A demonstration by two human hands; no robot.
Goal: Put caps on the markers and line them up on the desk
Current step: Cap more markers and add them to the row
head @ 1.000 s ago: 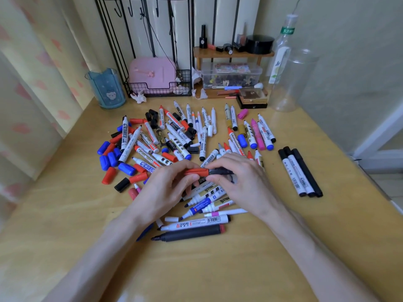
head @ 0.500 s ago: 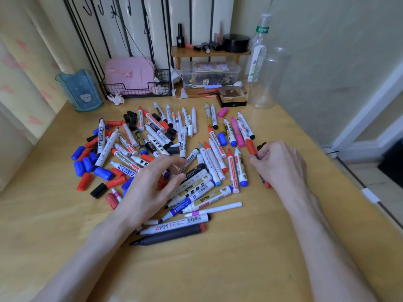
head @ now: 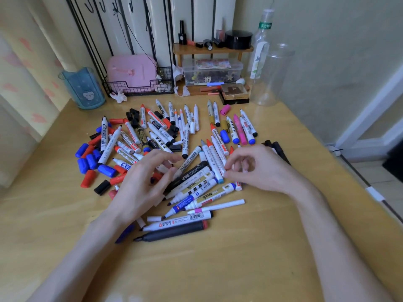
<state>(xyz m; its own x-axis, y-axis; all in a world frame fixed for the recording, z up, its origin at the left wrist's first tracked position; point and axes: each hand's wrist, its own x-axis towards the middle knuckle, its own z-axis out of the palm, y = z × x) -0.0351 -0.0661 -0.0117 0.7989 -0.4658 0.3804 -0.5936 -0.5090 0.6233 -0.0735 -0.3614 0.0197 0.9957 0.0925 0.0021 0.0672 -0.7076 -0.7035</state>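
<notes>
A pile of several markers [head: 187, 149], most without caps, covers the middle of the wooden desk [head: 218, 258]. Loose blue and red caps [head: 87, 158] lie at the pile's left, with a black cap [head: 102, 187] nearer me. My left hand [head: 148, 182] hovers over the pile with fingers spread and relaxed, holding nothing I can see. My right hand [head: 257, 168] has loosely curled fingers, and its thumb and forefinger tips touch the side of a white marker [head: 214, 160]. A row of capped black markers [head: 280, 150] lies at the right, mostly hidden behind that hand.
At the back stand a blue cup [head: 82, 88], a wire rack with a pink case [head: 130, 73], a small wooden shelf [head: 213, 50] over a clear box [head: 212, 70], a bottle [head: 261, 40] and a clear jar [head: 270, 77]. The desk's right edge [head: 357, 182] drops to the floor.
Both hands held a red-capped black marker. The right hand carried it to the black row at the right, let it go, and came back to the pile. The left hand stayed over the pile.
</notes>
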